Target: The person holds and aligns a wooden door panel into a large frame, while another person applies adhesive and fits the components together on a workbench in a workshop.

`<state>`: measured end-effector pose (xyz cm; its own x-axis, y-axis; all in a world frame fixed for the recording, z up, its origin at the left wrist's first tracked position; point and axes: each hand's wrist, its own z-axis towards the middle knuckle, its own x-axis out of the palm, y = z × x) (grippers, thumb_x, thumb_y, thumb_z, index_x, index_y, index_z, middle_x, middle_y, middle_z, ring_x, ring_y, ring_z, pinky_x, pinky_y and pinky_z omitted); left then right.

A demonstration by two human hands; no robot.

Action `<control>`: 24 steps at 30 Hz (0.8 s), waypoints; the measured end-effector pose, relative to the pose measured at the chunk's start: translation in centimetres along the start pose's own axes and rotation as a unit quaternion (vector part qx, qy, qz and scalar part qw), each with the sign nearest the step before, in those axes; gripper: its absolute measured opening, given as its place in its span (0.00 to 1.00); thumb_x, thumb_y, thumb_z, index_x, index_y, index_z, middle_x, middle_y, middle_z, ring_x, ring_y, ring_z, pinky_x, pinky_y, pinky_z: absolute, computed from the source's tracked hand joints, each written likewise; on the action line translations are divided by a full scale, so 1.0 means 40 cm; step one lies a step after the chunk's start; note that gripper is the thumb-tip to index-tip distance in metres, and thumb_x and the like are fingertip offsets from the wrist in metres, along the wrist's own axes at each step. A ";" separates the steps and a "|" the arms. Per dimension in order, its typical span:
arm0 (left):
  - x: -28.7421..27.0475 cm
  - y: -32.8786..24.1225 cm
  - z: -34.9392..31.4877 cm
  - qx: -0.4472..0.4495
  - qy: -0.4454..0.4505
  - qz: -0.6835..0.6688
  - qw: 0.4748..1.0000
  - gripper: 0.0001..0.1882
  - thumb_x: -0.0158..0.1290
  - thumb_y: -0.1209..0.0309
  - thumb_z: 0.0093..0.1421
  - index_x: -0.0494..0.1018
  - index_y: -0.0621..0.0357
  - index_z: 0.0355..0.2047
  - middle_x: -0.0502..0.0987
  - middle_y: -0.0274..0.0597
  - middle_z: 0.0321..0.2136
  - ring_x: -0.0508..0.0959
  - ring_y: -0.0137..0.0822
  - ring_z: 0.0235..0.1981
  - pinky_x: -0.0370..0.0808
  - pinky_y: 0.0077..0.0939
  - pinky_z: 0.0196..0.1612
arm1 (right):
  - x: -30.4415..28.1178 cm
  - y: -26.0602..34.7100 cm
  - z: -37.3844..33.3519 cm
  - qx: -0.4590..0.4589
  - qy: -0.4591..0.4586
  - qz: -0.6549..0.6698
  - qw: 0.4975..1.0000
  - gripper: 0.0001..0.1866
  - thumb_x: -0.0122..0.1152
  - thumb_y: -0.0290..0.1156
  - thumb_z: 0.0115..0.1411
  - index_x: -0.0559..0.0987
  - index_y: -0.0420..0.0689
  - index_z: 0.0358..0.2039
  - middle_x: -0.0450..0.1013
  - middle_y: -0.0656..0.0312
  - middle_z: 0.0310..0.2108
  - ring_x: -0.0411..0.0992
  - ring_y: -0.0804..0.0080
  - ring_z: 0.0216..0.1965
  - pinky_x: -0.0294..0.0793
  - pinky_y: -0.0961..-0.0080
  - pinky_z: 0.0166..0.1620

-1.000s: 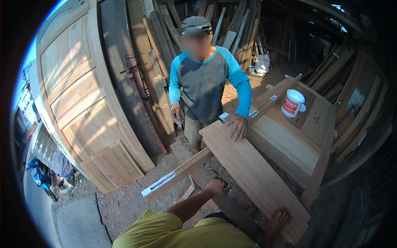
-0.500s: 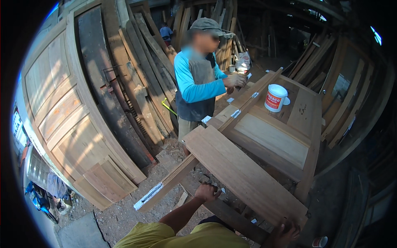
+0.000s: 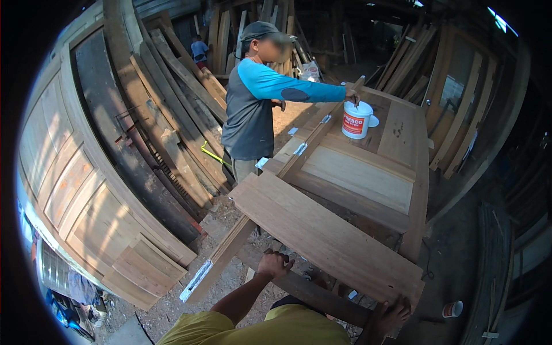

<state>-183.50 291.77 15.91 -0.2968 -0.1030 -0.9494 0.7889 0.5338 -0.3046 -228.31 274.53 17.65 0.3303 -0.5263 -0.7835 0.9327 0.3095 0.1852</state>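
A wide wooden board (image 3: 330, 233) lies slanting across a door frame and a lower beam in front of me. My right hand (image 3: 394, 313) rests on the board's near right end, fingers apart against its edge. My left hand (image 3: 275, 264) is curled over the lower wooden beam (image 3: 322, 293), left of the board. A long rail (image 3: 221, 259) runs out under the board, its end slot smeared white. Beyond it lies a panelled door (image 3: 359, 178) with a white bucket (image 3: 355, 122) on top. A co-worker's hand (image 3: 352, 96) reaches to the bucket's rim.
The co-worker (image 3: 253, 109) stands across the door at the left. A large panelled door (image 3: 75, 178) and dark planks (image 3: 126, 132) lean at the left. More boards (image 3: 402, 63) lean at the back. A small cup (image 3: 452, 309) lies on the floor at the right.
The co-worker has turned and stretched an arm out to the bucket. The view has shifted, so the scene sits further left. My hands stay on the beam and the board.
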 end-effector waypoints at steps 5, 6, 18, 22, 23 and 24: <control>0.005 -0.004 0.004 -0.009 0.002 -0.004 1.000 0.26 0.52 0.42 0.71 0.91 0.47 0.39 0.89 0.51 0.37 0.87 0.55 0.47 0.81 0.46 0.61 | -0.005 0.001 0.003 0.004 0.003 0.014 1.000 0.35 0.46 0.62 0.77 0.76 0.45 0.67 0.71 0.41 0.64 0.68 0.37 0.66 0.63 0.35 0.65; 0.009 -0.003 0.002 -0.014 0.001 -0.003 1.000 0.26 0.52 0.42 0.71 0.91 0.47 0.39 0.89 0.51 0.37 0.87 0.55 0.47 0.81 0.46 0.61 | -0.005 -0.002 0.003 0.003 0.009 0.020 1.000 0.36 0.47 0.62 0.77 0.75 0.44 0.67 0.70 0.41 0.64 0.68 0.37 0.66 0.63 0.34 0.65; 0.013 0.005 0.004 -0.006 0.006 -0.003 1.000 0.27 0.52 0.42 0.71 0.90 0.48 0.38 0.89 0.54 0.36 0.87 0.55 0.46 0.82 0.48 0.58 | 0.003 -0.010 -0.005 0.016 0.006 0.028 0.999 0.37 0.52 0.62 0.74 0.75 0.43 0.68 0.69 0.39 0.65 0.66 0.35 0.68 0.60 0.34 0.67; 0.010 -0.005 0.006 -0.004 0.005 0.001 1.000 0.27 0.51 0.42 0.72 0.90 0.48 0.38 0.89 0.54 0.36 0.88 0.54 0.45 0.82 0.47 0.59 | 0.009 -0.021 -0.006 0.019 0.007 0.035 0.999 0.36 0.53 0.61 0.73 0.75 0.43 0.67 0.69 0.40 0.65 0.66 0.36 0.68 0.62 0.35 0.65; 0.009 -0.007 0.003 -0.004 0.007 0.003 1.000 0.27 0.51 0.42 0.72 0.90 0.48 0.38 0.89 0.54 0.36 0.88 0.54 0.45 0.82 0.47 0.59 | 0.003 -0.019 -0.004 0.019 0.008 0.032 0.999 0.36 0.54 0.61 0.73 0.75 0.43 0.67 0.69 0.41 0.65 0.66 0.36 0.68 0.62 0.35 0.65; 0.007 -0.009 0.003 -0.004 0.008 0.005 1.000 0.27 0.51 0.42 0.72 0.90 0.48 0.38 0.89 0.54 0.36 0.88 0.54 0.45 0.81 0.47 0.59 | -0.001 -0.017 -0.001 0.018 0.008 0.030 0.999 0.36 0.54 0.61 0.73 0.75 0.43 0.67 0.69 0.41 0.65 0.66 0.36 0.67 0.62 0.35 0.65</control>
<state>-183.80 291.47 15.74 -0.2974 -0.0835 -0.9511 0.7878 0.5413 -0.2938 -228.96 274.37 17.51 0.3837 -0.4945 -0.7799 0.9159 0.3112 0.2533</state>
